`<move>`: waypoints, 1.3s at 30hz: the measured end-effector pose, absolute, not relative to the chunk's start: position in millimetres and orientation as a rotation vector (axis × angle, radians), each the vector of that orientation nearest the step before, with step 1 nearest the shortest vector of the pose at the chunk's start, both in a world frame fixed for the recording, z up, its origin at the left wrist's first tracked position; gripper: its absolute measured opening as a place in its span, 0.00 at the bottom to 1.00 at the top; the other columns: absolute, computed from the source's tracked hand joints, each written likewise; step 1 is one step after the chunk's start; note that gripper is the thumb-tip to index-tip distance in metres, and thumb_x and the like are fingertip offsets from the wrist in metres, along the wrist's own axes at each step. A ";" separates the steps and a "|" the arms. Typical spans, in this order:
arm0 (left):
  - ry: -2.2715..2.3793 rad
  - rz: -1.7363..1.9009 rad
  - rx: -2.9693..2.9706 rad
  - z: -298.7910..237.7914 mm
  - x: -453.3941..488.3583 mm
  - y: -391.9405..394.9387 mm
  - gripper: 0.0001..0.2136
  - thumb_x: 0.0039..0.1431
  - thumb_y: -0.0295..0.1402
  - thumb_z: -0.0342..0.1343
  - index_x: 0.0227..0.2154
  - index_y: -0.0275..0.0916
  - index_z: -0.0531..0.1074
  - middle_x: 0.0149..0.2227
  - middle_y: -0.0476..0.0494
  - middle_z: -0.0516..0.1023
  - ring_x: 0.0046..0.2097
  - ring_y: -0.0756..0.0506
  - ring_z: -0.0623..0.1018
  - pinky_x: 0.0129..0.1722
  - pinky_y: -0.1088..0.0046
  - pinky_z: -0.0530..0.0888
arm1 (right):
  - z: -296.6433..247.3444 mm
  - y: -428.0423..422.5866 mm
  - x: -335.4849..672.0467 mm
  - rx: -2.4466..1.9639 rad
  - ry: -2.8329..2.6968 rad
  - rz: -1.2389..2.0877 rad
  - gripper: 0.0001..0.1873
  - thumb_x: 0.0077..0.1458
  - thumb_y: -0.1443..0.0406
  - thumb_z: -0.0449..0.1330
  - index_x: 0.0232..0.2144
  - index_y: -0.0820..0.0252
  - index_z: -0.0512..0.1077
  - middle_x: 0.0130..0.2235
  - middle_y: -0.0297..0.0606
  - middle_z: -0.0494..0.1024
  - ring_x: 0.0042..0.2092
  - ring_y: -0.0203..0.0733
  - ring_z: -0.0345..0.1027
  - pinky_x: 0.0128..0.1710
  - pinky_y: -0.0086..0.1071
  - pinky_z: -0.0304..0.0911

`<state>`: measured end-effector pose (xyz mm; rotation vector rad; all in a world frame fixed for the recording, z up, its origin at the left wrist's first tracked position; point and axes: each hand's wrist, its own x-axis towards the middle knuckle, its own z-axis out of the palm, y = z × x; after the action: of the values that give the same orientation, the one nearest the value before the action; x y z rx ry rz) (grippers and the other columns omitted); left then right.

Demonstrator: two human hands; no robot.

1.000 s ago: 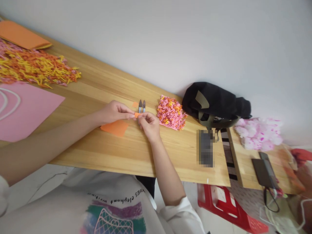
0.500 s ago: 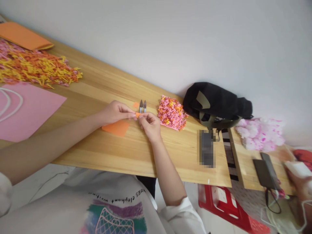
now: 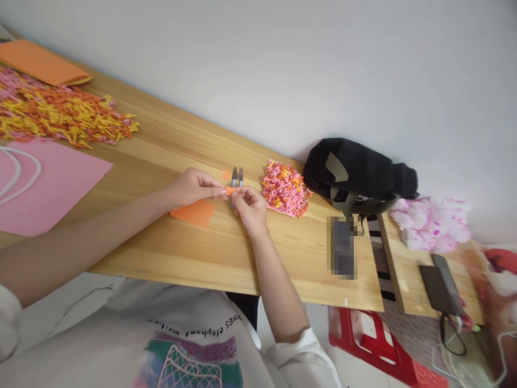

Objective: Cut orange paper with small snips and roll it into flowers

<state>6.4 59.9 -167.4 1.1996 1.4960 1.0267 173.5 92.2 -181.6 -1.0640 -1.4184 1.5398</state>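
Between the fingertips of my left hand (image 3: 196,187) and my right hand (image 3: 251,207) is a small orange piece (image 3: 230,190), paper or thin foam, pinched at both ends. Under my left hand lies a larger orange sheet (image 3: 196,212), partly covered by the fingers. Just beyond my fingers, thread snips (image 3: 238,175) rest with their dark blades pointing away; their handle end is hidden by my right hand. A tiny orange scrap (image 3: 226,175) lies left of the blades. To the right sits a pink square (image 3: 286,187) covered with small pink, orange and yellow knotted bits.
At the left are a pile of knotted strips (image 3: 68,116), a folded orange sheet (image 3: 44,62) and a pink sheet (image 3: 60,178) with white cord. A black bag (image 3: 355,167) leans against the wall. Rightward are a red stool (image 3: 375,345) and a second table (image 3: 407,280).
My hands hold the same pinch on the orange piece, nearly still. The whole view has shifted very slightly. At the far right, another person's blurred hand has moved.
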 end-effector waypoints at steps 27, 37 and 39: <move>1.402 0.978 0.963 -171.4 1.4 55.3 0.09 0.37 0.39 0.68 0.19 0.40 0.78 0.25 0.46 0.83 0.27 0.47 0.78 0.31 0.74 0.76 | -171.2 74.5 179.3 -1.104 -1.332 1.594 0.10 0.50 0.59 0.62 0.31 0.60 0.76 0.22 0.30 0.69 0.23 0.32 0.57 0.24 0.29 0.54; 1.353 1.039 1.001 -170.8 3.0 56.8 0.14 0.33 0.43 0.71 0.19 0.38 0.78 0.24 0.46 0.82 0.28 0.47 0.78 0.31 0.72 0.75 | -175.2 76.4 178.9 -1.049 -1.610 1.442 0.09 0.50 0.58 0.63 0.26 0.58 0.77 0.23 0.34 0.74 0.24 0.34 0.61 0.25 0.30 0.58; 1.324 1.065 1.002 -170.6 3.9 57.4 0.16 0.31 0.43 0.72 0.20 0.38 0.77 0.24 0.46 0.81 0.28 0.47 0.78 0.32 0.71 0.76 | -172.9 78.9 179.7 -1.026 -1.677 1.365 0.09 0.50 0.59 0.63 0.26 0.59 0.77 0.22 0.33 0.73 0.23 0.33 0.59 0.24 0.30 0.56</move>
<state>3.9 57.4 -170.6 1.0017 1.3242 1.0652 179.7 78.9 -172.9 -1.0259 -1.6772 1.3652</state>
